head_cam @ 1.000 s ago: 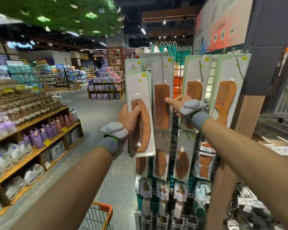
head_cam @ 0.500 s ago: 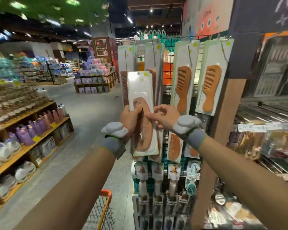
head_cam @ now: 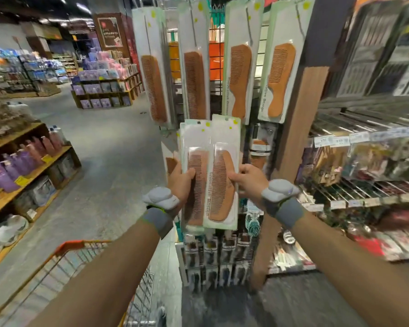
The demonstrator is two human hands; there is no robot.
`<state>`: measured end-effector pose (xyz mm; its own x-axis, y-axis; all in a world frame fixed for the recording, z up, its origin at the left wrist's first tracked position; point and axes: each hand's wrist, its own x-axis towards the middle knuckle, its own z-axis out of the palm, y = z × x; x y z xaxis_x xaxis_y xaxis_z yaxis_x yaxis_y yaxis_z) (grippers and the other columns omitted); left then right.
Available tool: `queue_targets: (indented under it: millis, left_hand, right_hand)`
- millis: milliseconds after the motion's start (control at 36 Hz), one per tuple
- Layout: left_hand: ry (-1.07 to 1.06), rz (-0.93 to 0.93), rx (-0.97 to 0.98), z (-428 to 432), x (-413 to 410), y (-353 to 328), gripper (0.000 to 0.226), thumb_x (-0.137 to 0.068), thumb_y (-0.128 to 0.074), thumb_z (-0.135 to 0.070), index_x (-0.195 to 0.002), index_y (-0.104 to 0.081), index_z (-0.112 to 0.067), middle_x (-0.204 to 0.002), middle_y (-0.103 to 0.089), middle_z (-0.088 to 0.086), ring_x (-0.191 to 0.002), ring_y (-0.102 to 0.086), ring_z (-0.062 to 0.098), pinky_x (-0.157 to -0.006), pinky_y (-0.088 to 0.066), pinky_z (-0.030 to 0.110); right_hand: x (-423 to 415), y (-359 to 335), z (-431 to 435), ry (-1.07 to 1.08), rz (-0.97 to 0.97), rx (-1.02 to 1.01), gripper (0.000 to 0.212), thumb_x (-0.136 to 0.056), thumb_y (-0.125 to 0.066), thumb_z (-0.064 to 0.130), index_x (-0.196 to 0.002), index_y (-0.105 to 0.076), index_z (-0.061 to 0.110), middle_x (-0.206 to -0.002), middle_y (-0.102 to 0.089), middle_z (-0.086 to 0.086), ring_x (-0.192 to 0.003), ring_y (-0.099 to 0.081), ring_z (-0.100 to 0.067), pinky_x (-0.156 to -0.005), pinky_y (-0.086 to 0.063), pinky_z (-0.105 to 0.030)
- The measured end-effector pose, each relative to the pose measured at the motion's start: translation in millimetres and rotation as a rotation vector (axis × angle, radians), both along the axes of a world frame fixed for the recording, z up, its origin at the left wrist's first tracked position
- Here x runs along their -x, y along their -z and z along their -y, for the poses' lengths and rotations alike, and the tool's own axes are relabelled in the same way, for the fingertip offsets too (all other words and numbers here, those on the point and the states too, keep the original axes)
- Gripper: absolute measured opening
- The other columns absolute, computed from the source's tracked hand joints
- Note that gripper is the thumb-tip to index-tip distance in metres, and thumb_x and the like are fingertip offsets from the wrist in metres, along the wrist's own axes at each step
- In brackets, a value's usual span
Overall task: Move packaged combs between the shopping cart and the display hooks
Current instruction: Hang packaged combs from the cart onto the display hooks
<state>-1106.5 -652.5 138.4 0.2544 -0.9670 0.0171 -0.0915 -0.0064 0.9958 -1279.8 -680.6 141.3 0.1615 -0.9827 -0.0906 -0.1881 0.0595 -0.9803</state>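
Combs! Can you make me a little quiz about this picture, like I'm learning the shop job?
1. True or false: the left hand holds nothing.
2. Where is the shopping cart? A) lower left of the view, B) upper right, C) on a shelf.
3. Fill in: the curved comb pack is gripped by the ___ hand.

Key
1. False: its fingers grip the straight comb pack.
2. A.
3. The right hand.
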Motion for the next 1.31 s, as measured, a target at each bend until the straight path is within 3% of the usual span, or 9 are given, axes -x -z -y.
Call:
queue_targets:
  millis: [83,222,361,639,806,1028,1139,1222,1306]
  left_hand:
    - [-0.040,0.080,-0.019,0,3,17,0.018,-0.095,-0.049,-0.010,-0.110,-0.059,-0.013,-0.107,-0.066,0.011,-0.104,-0.062,0.033,-0.094,-0.049,0.041]
    - [-0.044,0.174,-0.063,7,8,35,0.024,-0.097,-0.050,-0.018,-0.120,-0.057,-0.011,-0.116,-0.063,0.008,-0.108,-0.058,0.029,-0.095,-0.045,0.036]
    - [-0.028,0.218,-0.064,14,16,36,0.008,-0.098,-0.050,-0.020,-0.105,-0.054,-0.022,-0.104,-0.061,0.003,-0.097,-0.057,0.025,-0.086,-0.043,0.030]
    - [-0.026,0.216,-0.077,29,21,38,0.008,-0.097,-0.049,-0.022,-0.103,-0.055,-0.023,-0.099,-0.063,0.001,-0.101,-0.061,0.026,-0.095,-0.047,0.040]
    - [-0.025,0.193,-0.053,34,20,36,0.011,-0.097,-0.049,-0.018,-0.105,-0.056,-0.023,-0.103,-0.066,0.003,-0.101,-0.062,0.026,-0.095,-0.048,0.041]
    - [-0.089,0.129,0.023,38,10,37,0.016,-0.098,-0.048,-0.009,-0.108,-0.058,-0.018,-0.098,-0.065,0.001,-0.087,-0.060,0.017,-0.078,-0.046,0.029]
    - [-0.079,0.175,0.025,41,10,37,0.013,-0.097,-0.049,-0.009,-0.105,-0.057,-0.016,-0.097,-0.064,0.003,-0.084,-0.059,0.016,-0.073,-0.044,0.027]
    - [-0.077,0.184,0.011,42,13,38,0.013,-0.097,-0.049,-0.011,-0.105,-0.057,-0.016,-0.093,-0.064,0.000,-0.082,-0.059,0.013,-0.068,-0.044,0.021]
    - [-0.046,0.185,-0.037,43,16,41,0.016,-0.097,-0.049,-0.015,-0.110,-0.058,-0.016,-0.101,-0.066,0.004,-0.091,-0.061,0.019,-0.078,-0.047,0.030]
  right_hand:
    - [17,27,7,0.089,-0.058,-0.015,0.009,-0.079,-0.068,0.014,-0.072,-0.064,0.017,-0.073,-0.066,-0.002,-0.074,-0.061,-0.025,-0.085,-0.051,-0.051]
    - [32,44,5,0.166,-0.075,-0.043,0.011,-0.089,-0.062,0.012,-0.096,-0.053,0.013,-0.075,-0.061,0.000,-0.068,-0.059,-0.019,-0.068,-0.052,-0.032]
    - [38,50,17,0.155,-0.077,-0.053,0.015,-0.090,-0.061,0.015,-0.101,-0.052,0.012,-0.077,-0.060,0.001,-0.072,-0.060,-0.021,-0.081,-0.053,-0.041]
    - [39,52,51,0.136,-0.106,-0.059,0.014,-0.086,-0.066,0.018,-0.093,-0.055,0.013,-0.106,-0.067,-0.018,-0.098,-0.064,-0.037,-0.090,-0.050,-0.052]
    - [40,58,68,0.087,-0.153,-0.084,0.016,-0.083,-0.065,0.035,-0.084,-0.054,0.022,-0.101,-0.068,-0.014,-0.095,-0.065,-0.035,-0.088,-0.051,-0.054]
    - [36,63,71,0.059,-0.153,-0.101,0.018,-0.093,-0.056,0.030,-0.078,-0.051,0.021,-0.079,-0.061,-0.007,-0.073,-0.058,-0.026,-0.084,-0.051,-0.048]
    - [33,56,81,0.093,-0.187,-0.101,0.020,-0.093,-0.056,0.030,-0.076,-0.050,0.021,-0.081,-0.062,-0.008,-0.077,-0.061,-0.028,-0.079,-0.052,-0.045]
    - [35,60,106,0.063,-0.311,-0.095,0.033,-0.081,-0.057,0.054,-0.078,-0.050,0.022,-0.091,-0.065,-0.014,-0.083,-0.063,-0.033,-0.076,-0.050,-0.044]
    - [39,73,136,0.037,-0.447,-0.128,0.052,-0.065,-0.047,0.076,-0.078,-0.049,0.026,-0.095,-0.063,-0.011,-0.093,-0.063,-0.036,-0.082,-0.050,-0.045]
